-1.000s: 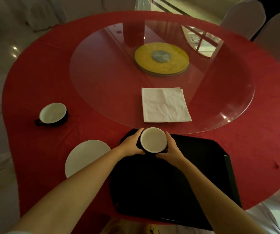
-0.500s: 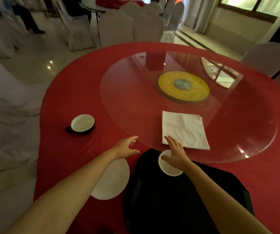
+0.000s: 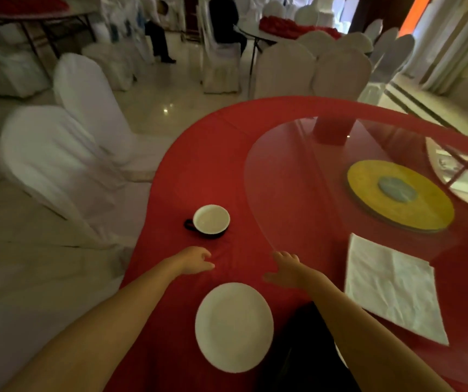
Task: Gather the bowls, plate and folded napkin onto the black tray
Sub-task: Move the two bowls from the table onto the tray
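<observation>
A black bowl with a white inside and a small handle (image 3: pixel 211 221) stands on the red tablecloth. My left hand (image 3: pixel 194 259) hovers just short of it, fingers loosely curled and empty. My right hand (image 3: pixel 286 271) is open with fingers spread, to the bowl's lower right. Between my forearms lies a white plate (image 3: pixel 234 326). At the right, a folded white napkin (image 3: pixel 391 287) rests on the glass turntable. Only a corner of the black tray (image 3: pixel 306 352) shows under my right forearm; the bowl placed on it is hidden from view.
The glass turntable (image 3: pixel 298 176) carries a yellow disc (image 3: pixel 399 195) at its centre. White-covered chairs (image 3: pixel 66 154) crowd the table's left side and far edge. Other tables and seated people are in the background.
Both hands have let go of the bowl on the tray and moved left toward the handled bowl. The view has swung left, so the tray is mostly out of frame.
</observation>
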The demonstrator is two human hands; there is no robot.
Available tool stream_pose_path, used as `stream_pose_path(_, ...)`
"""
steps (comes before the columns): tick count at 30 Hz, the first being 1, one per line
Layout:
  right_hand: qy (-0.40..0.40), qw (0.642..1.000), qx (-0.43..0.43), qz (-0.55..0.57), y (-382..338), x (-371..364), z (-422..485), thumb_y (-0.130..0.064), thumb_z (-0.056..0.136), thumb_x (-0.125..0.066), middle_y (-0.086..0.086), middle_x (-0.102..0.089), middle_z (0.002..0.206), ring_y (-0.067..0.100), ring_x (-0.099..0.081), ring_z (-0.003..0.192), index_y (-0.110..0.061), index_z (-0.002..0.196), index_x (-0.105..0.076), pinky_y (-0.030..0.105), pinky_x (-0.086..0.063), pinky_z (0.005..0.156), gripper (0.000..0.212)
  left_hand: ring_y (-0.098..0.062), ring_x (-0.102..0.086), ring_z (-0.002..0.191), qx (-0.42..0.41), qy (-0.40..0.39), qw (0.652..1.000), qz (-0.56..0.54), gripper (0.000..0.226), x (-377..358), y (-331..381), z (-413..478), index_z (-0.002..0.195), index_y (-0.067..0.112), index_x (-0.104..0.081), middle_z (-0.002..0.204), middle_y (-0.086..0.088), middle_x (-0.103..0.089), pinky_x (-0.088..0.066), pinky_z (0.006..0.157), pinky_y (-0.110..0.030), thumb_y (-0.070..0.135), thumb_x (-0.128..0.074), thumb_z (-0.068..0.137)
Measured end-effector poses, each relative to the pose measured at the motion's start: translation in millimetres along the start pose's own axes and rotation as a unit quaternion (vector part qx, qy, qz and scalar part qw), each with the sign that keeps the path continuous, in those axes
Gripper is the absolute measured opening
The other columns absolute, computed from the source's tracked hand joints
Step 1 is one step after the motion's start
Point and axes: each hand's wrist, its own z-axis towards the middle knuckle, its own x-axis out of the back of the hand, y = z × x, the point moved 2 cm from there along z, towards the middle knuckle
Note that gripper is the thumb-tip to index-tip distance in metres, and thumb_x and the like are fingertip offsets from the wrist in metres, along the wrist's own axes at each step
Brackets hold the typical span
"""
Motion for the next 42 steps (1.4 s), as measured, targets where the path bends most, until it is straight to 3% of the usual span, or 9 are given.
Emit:
stream_pose_path(6, -0.013, 0.998, 0.060, -0.017, -45.4, 18.3, 50.3, -0.046, 0.084, -0.061, 0.015, -0.018, 0.154, 0.035, -0.017, 0.142, -0.011, 0.147, -0.011, 0.045, -0.019, 0.115, 0.088, -0.029, -0.038, 0.134, 0.071, 0.069, 0.995, -0.013, 0.083, 33.8, -44.8, 21.5, 0.145, 0.006, -0.020, 0.149, -0.016, -0.035, -0.036, 0.109, -0.036, 0.032, -0.067, 0.081)
stream_pose_path(10, -0.008, 0.993, 0.102, 0.054, -72.6, 21.7, 75.7, -0.040, 0.079, -0.069, 0.016, -0.016, 0.154, 0.034, -0.018, 0.142, -0.012, 0.148, -0.007, 0.047, -0.021, 0.115, 0.097, -0.030, -0.033, 0.138, 0.055, 0.091, 0.994, -0.026, 0.098, 48.5, -44.7, 41.8, 0.145, 0.007, -0.014, 0.151, -0.017, -0.029, -0.034, 0.111, -0.038, 0.029, -0.076, 0.073)
stream_pose_path(13, 0.008, 0.990, 0.113, 0.087, -90.0, 26.3, 96.7, -0.033, 0.075, -0.075, 0.015, -0.014, 0.154, 0.035, -0.015, 0.141, -0.011, 0.148, -0.001, 0.049, -0.021, 0.115, 0.106, -0.029, -0.019, 0.144, 0.023, 0.085, 0.994, -0.057, 0.108, 62.0, -38.2, 61.9, 0.148, 0.010, -0.006, 0.156, -0.014, -0.017, -0.026, 0.116, -0.040, 0.023, -0.080, 0.070)
stream_pose_path(17, 0.021, 0.985, 0.098, 0.142, -100.7, 31.3, 115.9, -0.023, 0.072, -0.078, 0.018, -0.006, 0.155, 0.036, -0.010, 0.143, -0.005, 0.146, 0.006, 0.050, -0.024, 0.114, 0.114, -0.026, -0.022, 0.143, -0.022, 0.067, 0.994, -0.089, 0.111, 69.7, -24.6, 79.8, 0.148, 0.010, -0.007, 0.155, -0.013, -0.021, -0.027, 0.115, -0.039, 0.013, -0.081, 0.066)
stream_pose_path(24, 0.030, 0.980, 0.105, 0.169, -111.9, 29.3, 131.0, -0.020, 0.068, -0.081, 0.015, -0.014, 0.152, 0.030, -0.024, 0.139, -0.007, 0.146, -0.002, 0.044, -0.035, 0.108, 0.112, -0.023, -0.020, 0.143, -0.058, -0.006, 0.994, -0.092, 0.116, 74.0, -24.0, 92.6, 0.148, 0.012, 0.000, 0.155, -0.009, -0.019, -0.025, 0.114, -0.037, 0.011, -0.082, 0.065)
stream_pose_path(28, 0.050, 0.978, 0.090, 0.180, -117.2, 26.4, 134.0, -0.020, 0.068, -0.080, 0.014, -0.016, 0.150, 0.029, -0.030, 0.135, -0.006, 0.145, -0.005, 0.040, -0.040, 0.104, 0.109, -0.024, -0.020, 0.141, -0.077, -0.005, 0.995, -0.063, 0.111, 72.1, -27.1, 93.6, 0.145, 0.013, -0.010, 0.153, -0.010, -0.020, -0.025, 0.109, -0.032, 0.013, -0.084, 0.062)
stream_pose_path(31, 0.041, 0.978, 0.079, 0.186, -116.6, 24.7, 138.8, -0.021, 0.068, -0.081, 0.013, -0.014, 0.150, 0.029, -0.031, 0.134, -0.007, 0.146, -0.002, 0.039, -0.041, 0.102, 0.111, -0.026, -0.029, 0.137, -0.073, 0.021, 0.996, -0.051, 0.111, 66.0, -27.3, 99.6, 0.143, 0.017, -0.015, 0.148, -0.009, -0.028, -0.032, 0.112, -0.041, 0.014, -0.086, 0.057)
stream_pose_path(34, 0.040, 0.974, 0.082, 0.205, -118.5, 23.6, 138.7, -0.021, 0.066, -0.083, 0.013, -0.011, 0.150, 0.030, -0.031, 0.134, -0.008, 0.146, 0.002, 0.040, -0.042, 0.100, 0.117, -0.026, -0.045, 0.123, -0.077, 0.049, 0.994, -0.052, 0.104, 63.4, -26.2, 100.5, 0.134, 0.020, -0.027, 0.135, -0.007, -0.043, -0.045, 0.100, -0.048, 0.017, -0.088, 0.051)
stream_pose_path(42, 0.081, 0.962, 0.101, 0.242, -113.1, 19.9, 133.0, -0.022, 0.060, -0.085, 0.012, -0.026, 0.145, 0.025, -0.038, 0.128, -0.010, 0.143, -0.013, 0.029, -0.041, 0.086, 0.110, -0.023, -0.048, 0.118, -0.087, 0.079, 0.991, -0.067, 0.098, 58.3, -24.4, 96.7, 0.129, 0.020, -0.033, 0.131, -0.004, -0.047, -0.046, 0.096, -0.049, 0.018, -0.089, 0.048)
